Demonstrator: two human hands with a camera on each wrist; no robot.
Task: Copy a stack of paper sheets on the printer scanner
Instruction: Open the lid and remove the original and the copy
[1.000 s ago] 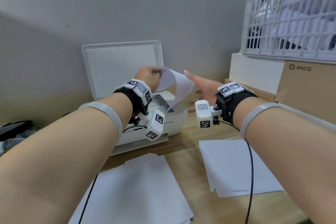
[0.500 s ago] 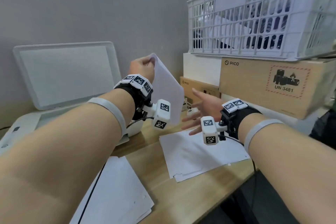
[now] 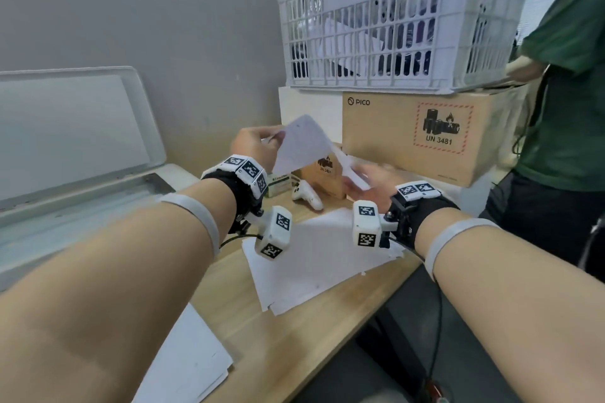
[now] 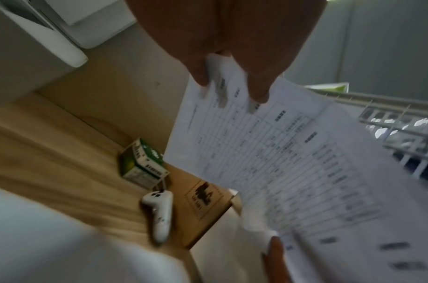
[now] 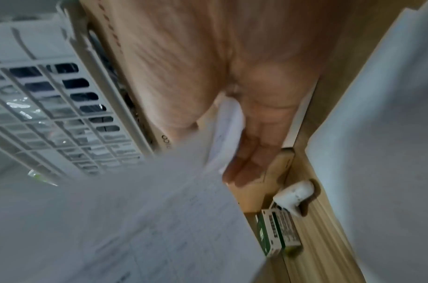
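Fingers (image 4: 259, 82) of left hand (image 3: 252, 147) pinch sheet (image 3: 302, 144), right hand (image 3: 376, 183) flat beneath

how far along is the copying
Done: the lid is up and the glass is bare. In hand: the left hand pinches one printed sheet above the right pile, right hand touching its lower corner. Left: probably the front pile, though which pile is scanned cannot be told.

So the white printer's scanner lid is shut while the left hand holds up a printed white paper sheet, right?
Not quite. The head view shows the white printer's scanner lid raised open, not shut. The left hand does hold up the printed white paper sheet, pinching its top corner.
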